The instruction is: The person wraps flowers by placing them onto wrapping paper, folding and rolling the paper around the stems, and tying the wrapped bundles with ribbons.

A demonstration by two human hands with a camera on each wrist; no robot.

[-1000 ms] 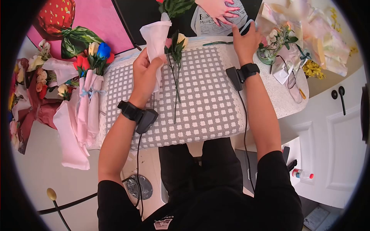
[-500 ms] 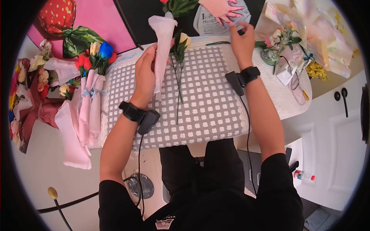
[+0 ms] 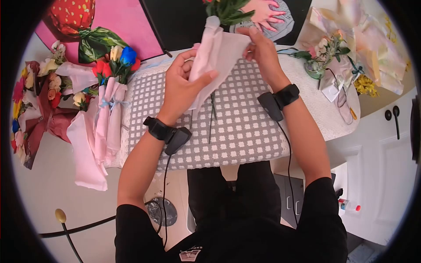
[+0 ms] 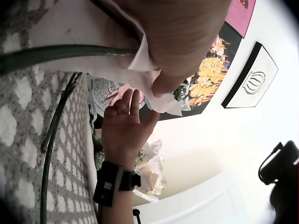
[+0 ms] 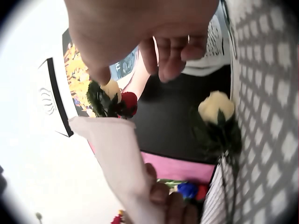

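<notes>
My left hand (image 3: pixel 182 87) grips a sheet of pale pink paper (image 3: pixel 206 57) rolled around green stems, its thumb across the front. A loose flap of the paper spreads right. At the flap's upper corner is my right hand (image 3: pixel 265 57), fingers loosely bent; contact is unclear. In the left wrist view a green stem (image 4: pixel 70 52) runs out of the paper. Beyond the paper's top in the right wrist view are a red rose (image 5: pixel 129 103) and a cream rose (image 5: pixel 112 91). Another cream rose (image 5: pixel 217 107) lies on the checked cloth (image 3: pixel 245 127), mostly hidden in the head view.
Wrapped bouquets (image 3: pixel 107 118) lie at the left. On the right stand a glass vase (image 3: pixel 314 70) with flowers and, nearby, a white box (image 3: pixel 331 91) with a cable. Crumpled wrapping paper (image 3: pixel 372 48) and pictures (image 3: pixel 171 26) are at the back.
My left hand has moved right and turned the paper, whose flap now spreads toward my right hand. My right hand has come left and closer to it. The head view has shifted slightly.
</notes>
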